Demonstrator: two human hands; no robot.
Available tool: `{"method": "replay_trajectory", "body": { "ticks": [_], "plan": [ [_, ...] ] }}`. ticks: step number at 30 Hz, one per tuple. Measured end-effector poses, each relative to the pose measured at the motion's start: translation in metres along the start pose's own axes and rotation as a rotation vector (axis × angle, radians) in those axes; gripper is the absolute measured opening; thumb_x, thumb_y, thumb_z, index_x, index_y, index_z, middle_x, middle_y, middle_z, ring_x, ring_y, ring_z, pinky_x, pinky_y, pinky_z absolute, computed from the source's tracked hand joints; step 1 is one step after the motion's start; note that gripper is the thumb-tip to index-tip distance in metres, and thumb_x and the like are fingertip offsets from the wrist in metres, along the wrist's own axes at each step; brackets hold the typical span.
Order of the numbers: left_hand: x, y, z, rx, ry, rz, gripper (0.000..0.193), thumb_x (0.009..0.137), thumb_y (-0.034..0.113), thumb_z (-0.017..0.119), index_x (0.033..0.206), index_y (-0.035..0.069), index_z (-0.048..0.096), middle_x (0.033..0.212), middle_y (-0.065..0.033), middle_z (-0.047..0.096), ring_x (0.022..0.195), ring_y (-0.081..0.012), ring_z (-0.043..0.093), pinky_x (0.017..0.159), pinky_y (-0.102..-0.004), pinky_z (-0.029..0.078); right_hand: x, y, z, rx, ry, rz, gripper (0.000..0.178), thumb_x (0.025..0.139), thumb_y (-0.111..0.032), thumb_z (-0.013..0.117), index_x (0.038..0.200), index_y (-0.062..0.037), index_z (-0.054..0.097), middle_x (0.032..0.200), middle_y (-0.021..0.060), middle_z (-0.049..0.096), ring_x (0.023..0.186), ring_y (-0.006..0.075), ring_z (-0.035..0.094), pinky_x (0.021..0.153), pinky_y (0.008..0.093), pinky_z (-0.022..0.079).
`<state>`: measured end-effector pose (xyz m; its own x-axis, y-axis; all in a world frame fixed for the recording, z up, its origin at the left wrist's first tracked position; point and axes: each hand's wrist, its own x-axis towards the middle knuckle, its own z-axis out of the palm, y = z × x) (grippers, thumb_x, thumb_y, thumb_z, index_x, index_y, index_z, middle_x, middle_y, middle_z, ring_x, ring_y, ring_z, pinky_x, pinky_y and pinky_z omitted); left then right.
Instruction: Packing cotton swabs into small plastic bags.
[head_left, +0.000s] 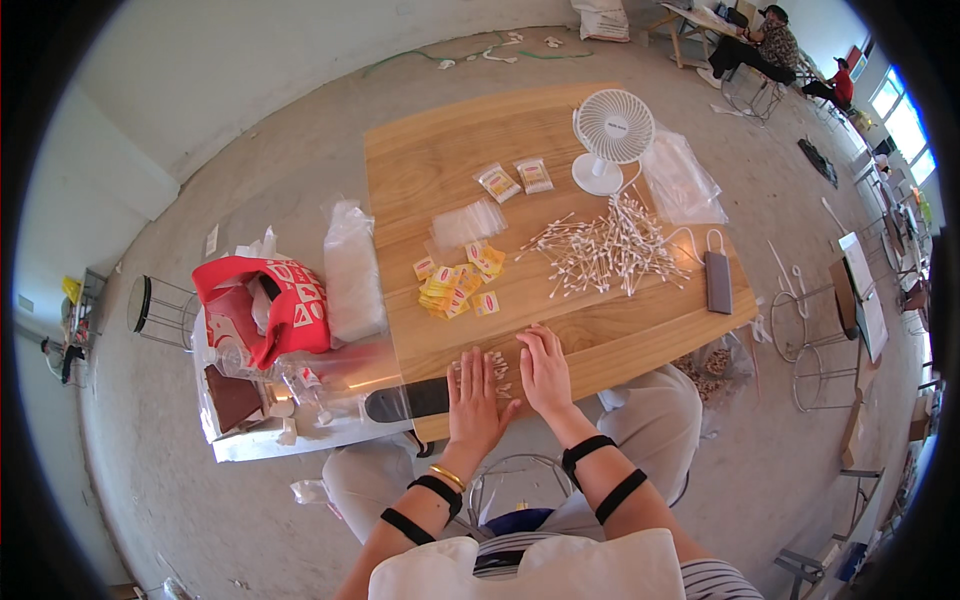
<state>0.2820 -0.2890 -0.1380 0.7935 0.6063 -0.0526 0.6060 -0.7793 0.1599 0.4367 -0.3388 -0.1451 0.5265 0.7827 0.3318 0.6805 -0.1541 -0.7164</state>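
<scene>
My left hand (pixel 478 408) lies with its fingers stretched out over a small group of cotton swabs (pixel 501 374) at the near edge of the wooden table (pixel 430 345). My right hand (pixel 545 372) rests just right of these swabs, its fingers extended and slightly bent, with nothing seen in it. What lies under both palms is hidden. Beyond the hands spreads a large loose heap of cotton swabs (pixel 605 250). To its left are several yellow and white printed cards (pixel 455 290), a stack of clear small bags (pixel 468 223) and two filled packets (pixel 515 180).
A white fan (pixel 613 128) stands at the back, its cable running near a grey power bank (pixel 718 282). Clear plastic bags (pixel 685 178) lie at the right. Left of my hand is a flat black thing (pixel 405 400); beyond it, a red bag (pixel 270 300) sits on a lower surface.
</scene>
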Motion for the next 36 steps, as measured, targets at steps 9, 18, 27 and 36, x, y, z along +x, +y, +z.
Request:
{"method": "replay_trajectory", "body": {
  "ticks": [9, 18, 27, 36],
  "plan": [
    [0.021, -0.014, -0.006, -0.04, -0.008, 0.032, 0.097, 0.093, 0.062, 0.051, 0.155, -0.008, 0.022, 0.165, -0.0241, 0.017, 0.155, -0.0372, 0.01, 0.125, -0.0523, 0.006, 0.0, -0.001, -0.001, -0.002, -0.009, 0.007, 0.024, 0.094, -0.007, 0.052, 0.118, -0.003, 0.057, 0.121, 0.0192, 0.055, 0.123, 0.0405, 0.051, 0.105, 0.0477, 0.043],
    [0.019, -0.01, -0.003, -0.049, 0.016, 0.054, 0.099, 0.092, 0.057, 0.057, 0.153, -0.012, 0.021, 0.163, -0.0266, 0.018, 0.155, -0.0376, 0.012, 0.125, -0.0514, 0.008, 0.001, -0.002, -0.001, 0.002, 0.008, -0.001, 0.024, 0.094, -0.007, 0.053, 0.117, -0.0028, 0.058, 0.121, 0.0194, 0.056, 0.122, 0.0406, 0.051, 0.105, 0.0476, 0.043],
    [-0.007, -0.008, -0.004, -0.104, -0.011, 0.087, 0.099, 0.092, 0.055, 0.059, 0.153, -0.013, 0.02, 0.163, -0.0285, 0.017, 0.154, -0.0408, 0.013, 0.124, -0.0528, 0.011, 0.001, -0.001, -0.001, -0.003, 0.006, 0.005, 0.023, 0.094, -0.007, 0.054, 0.116, -0.0026, 0.058, 0.121, 0.0192, 0.056, 0.121, 0.0404, 0.052, 0.104, 0.0472, 0.044],
    [-0.038, 0.011, 0.004, -0.12, -0.018, 0.094, 0.099, 0.092, 0.056, 0.058, 0.153, -0.012, 0.019, 0.163, -0.0303, 0.015, 0.153, -0.043, 0.011, 0.124, -0.0535, 0.01, 0.001, -0.001, 0.0, -0.014, 0.005, -0.006, 0.022, 0.095, -0.008, 0.053, 0.116, -0.0028, 0.058, 0.12, 0.0192, 0.056, 0.122, 0.0402, 0.052, 0.104, 0.0477, 0.044]
  ]
}}
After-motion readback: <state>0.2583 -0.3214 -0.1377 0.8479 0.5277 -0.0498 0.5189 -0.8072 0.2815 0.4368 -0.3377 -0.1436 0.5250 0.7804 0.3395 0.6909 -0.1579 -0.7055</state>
